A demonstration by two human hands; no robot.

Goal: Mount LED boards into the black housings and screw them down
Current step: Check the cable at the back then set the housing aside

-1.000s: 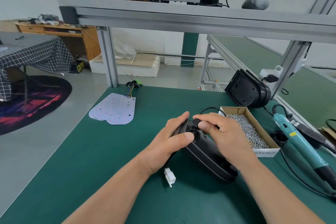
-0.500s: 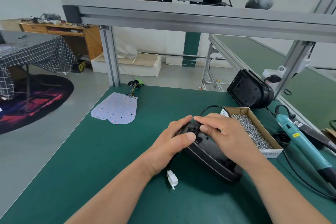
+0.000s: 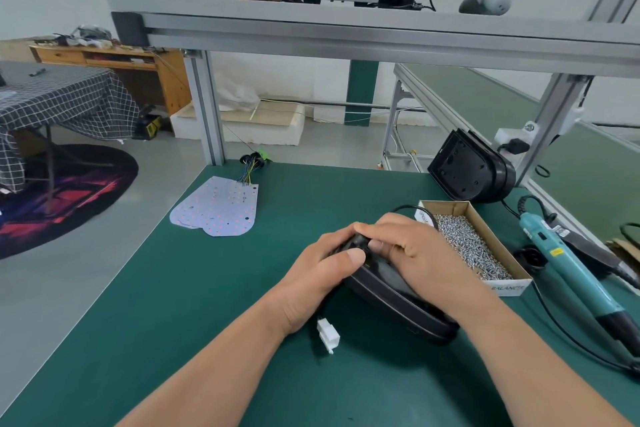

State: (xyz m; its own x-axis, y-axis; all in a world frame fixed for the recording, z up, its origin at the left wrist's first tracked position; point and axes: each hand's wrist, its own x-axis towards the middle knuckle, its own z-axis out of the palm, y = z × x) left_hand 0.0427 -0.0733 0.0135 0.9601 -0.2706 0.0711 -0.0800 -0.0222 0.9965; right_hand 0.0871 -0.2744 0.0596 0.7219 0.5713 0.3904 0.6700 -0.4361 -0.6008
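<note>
both hands on 1 black housing (image 3: 398,302), lying flat mid-mat, long axis running away from the body. left hand (image 3: 322,274) wraps the far-left edge, fingers curled under and out of sight, thumb flat on top. looks like a brace so the shell can't slide or rotate. right hand (image 3: 415,253) lies over the top, fingers bunched and curled, tips pinching a small black fitting (image 3: 360,240) at the far end. can't tell what the fitting is, likely a cable gland, since a black lead loops out behind the knuckles. white connector (image 3: 328,335) lies loose on the green mat (image 3: 207,322) just beside the left wrist, apparently that lead's tail.

led boards (image 3: 221,211) sit stacked far-left on the mat, coloured wires at the back, well apart from the housing, so no board is mounted here yet. screw box (image 3: 507,288) and teal electric screwdriver (image 3: 571,270) are parked on the right, on the driving hand's side. a 2nd housing (image 3: 467,170) leans on the frame post behind the box.

judgement: step is cable/fitting prep, early in the task. risk: fitting not fully seated before the board goes in.
</note>
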